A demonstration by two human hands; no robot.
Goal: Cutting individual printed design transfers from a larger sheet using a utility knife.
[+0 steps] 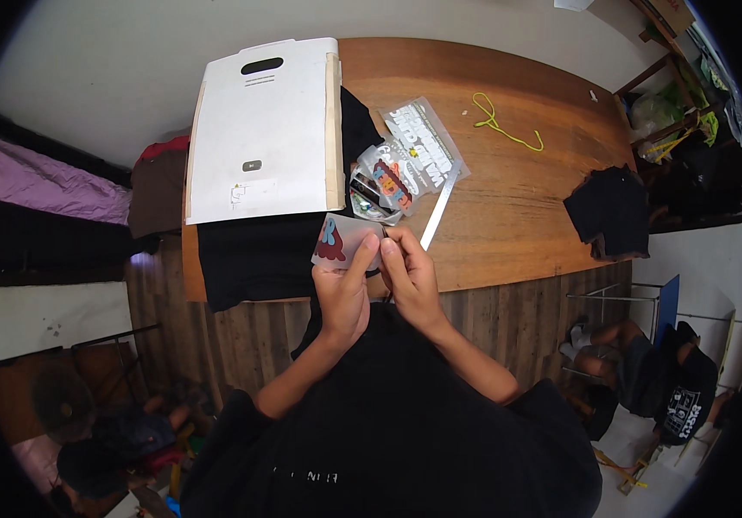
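My left hand and my right hand meet at the front edge of a wooden table. Both pinch a small clear film sheet printed with a red and blue design, held just above a black garment spread on the table. My right fingers grip the sheet's right edge, and my left thumb and fingers hold its lower part. A pile of more printed film sheets lies just beyond my hands. A metal ruler rests beside the pile.
A white flat board lies over the black garment at the table's left. A yellow-green cord and a folded black garment lie on the right side. A person sits on the floor at lower right.
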